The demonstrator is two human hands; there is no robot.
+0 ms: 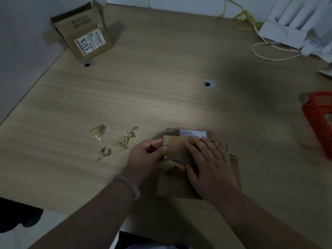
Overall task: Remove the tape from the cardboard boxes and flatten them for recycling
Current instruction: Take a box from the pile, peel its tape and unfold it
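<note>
The flattened box lies near the front edge of the table. My right hand presses down on it, fingers straight. My left hand pinches its left flap edge between thumb and curled fingers. Crumpled tape lies just to the left. A second box stands at the far left corner.

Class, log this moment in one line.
left hand grips box edge | right hand presses box | tape scraps on table | second box standing
</note>
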